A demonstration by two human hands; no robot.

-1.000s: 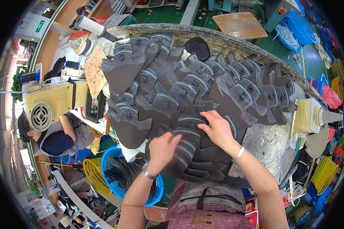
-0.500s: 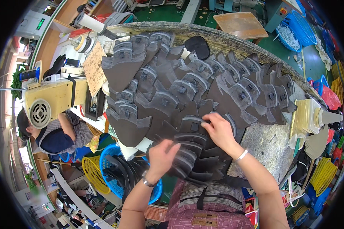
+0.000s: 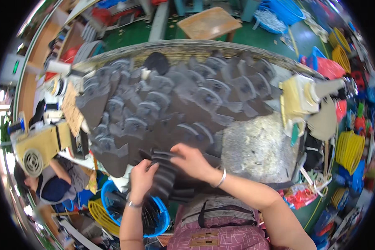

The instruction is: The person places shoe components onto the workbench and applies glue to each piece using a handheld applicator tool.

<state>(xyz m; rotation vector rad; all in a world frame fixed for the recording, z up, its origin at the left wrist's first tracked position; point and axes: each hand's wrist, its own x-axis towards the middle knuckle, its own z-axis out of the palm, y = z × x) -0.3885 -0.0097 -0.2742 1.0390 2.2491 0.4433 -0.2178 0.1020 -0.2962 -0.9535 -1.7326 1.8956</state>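
Near the table's front edge, my left hand (image 3: 142, 177) is closed on the left side of an overlapping stack of dark grey cut pieces (image 3: 166, 178), which look like shoe uppers. My right hand (image 3: 192, 163) grips the stack's far end from the right, fingers bent over its top edge. Blur hides the exact fingertip contact. Beyond both hands, many similar dark pieces (image 3: 158, 100) with curved, lighter raised bands lie overlapped across the table. Below my left forearm stands a blue basket (image 3: 164, 208) with more dark pieces inside.
A pale worn board (image 3: 258, 146) lies right of the stack, near a yellowish container (image 3: 298, 98). Left are a beige machine (image 3: 41, 146) and a seated person (image 3: 66, 181). A yellow basket (image 3: 98, 214) adjoins the blue one. A wooden stool (image 3: 208, 23) stands beyond the table.
Both hands have drawn closer together around the stack, which has shifted left toward the blue basket. My right hand has left the piece lying farther in. The whole view has also turned.
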